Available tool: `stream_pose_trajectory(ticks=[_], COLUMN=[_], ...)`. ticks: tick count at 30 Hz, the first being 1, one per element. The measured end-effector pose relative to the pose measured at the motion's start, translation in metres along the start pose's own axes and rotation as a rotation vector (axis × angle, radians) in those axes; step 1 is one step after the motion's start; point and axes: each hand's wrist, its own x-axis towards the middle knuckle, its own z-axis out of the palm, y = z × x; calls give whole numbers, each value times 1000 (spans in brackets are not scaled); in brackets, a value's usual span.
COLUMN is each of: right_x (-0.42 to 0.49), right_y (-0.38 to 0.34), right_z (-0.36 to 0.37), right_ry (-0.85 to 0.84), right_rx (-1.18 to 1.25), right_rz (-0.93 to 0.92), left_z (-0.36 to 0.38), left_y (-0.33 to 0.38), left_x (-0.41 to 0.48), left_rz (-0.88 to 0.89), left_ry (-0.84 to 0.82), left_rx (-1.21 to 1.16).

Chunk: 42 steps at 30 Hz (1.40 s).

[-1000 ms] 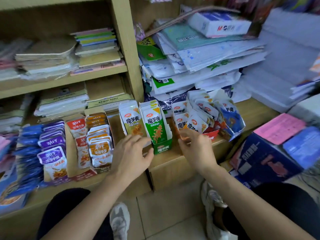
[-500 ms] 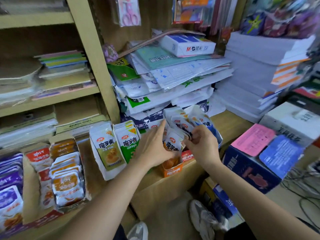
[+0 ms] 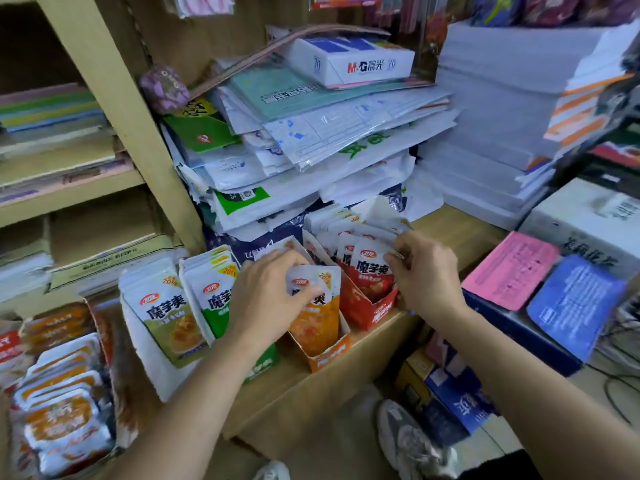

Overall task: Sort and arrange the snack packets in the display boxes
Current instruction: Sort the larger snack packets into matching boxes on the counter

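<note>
The left hand [image 3: 273, 292] has shifted onto the orange packet [image 3: 317, 320], fingers [image 3: 277, 261] gripping its top in the orange box [image 3: 329, 355]; the right hand [image 3: 427, 271] pinches a red packet [image 3: 370, 277] in the red box [image 3: 379, 311].

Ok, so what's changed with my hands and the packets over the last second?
The left hand moved right, from the green box to the orange box, and now grips the front orange packet. The right hand stayed at the red box, its fingers now pinching the top of the front red packet. The boxes keep their side-by-side order.
</note>
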Motion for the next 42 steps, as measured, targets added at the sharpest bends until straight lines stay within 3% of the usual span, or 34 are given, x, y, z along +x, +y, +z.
stream_pose_trajectory(ticks=[8, 15, 18, 23, 28, 31, 34, 36, 42], right_x=[0, -40, -56, -55, -33, -26, -22, -23, -30], right_y=[0, -33, -48, -66, -69, -70, -69, -65, -59], right_z=[-3, -5, 1, 21, 28, 26, 22, 21, 34], right_ry=[60, 137, 20, -296, -327, -244, -197, -237, -294], right_rx=[-59, -70, 114, 214, 234, 291, 302, 311, 293], right_rz=[-3, -206, -285, -116, -103, -17, 7, 10, 42], left_z=[-10, -18, -23, -37, -36, -35, -35, -31, -23], left_y=[-19, -22, -24, -22, -13, -24, -44, -50, -49], left_x=[-6, -5, -4, -3, 0, 6, 6, 4, 9], left_rz=[-202, -252, -251, -201, -121, -85, -3, 40, 28], left_ry=[77, 31, 34, 11, 77, 134, 143, 101, -75], left_rx=[-201, -375, -410, -592, -678, -502, -12, 188, 381])
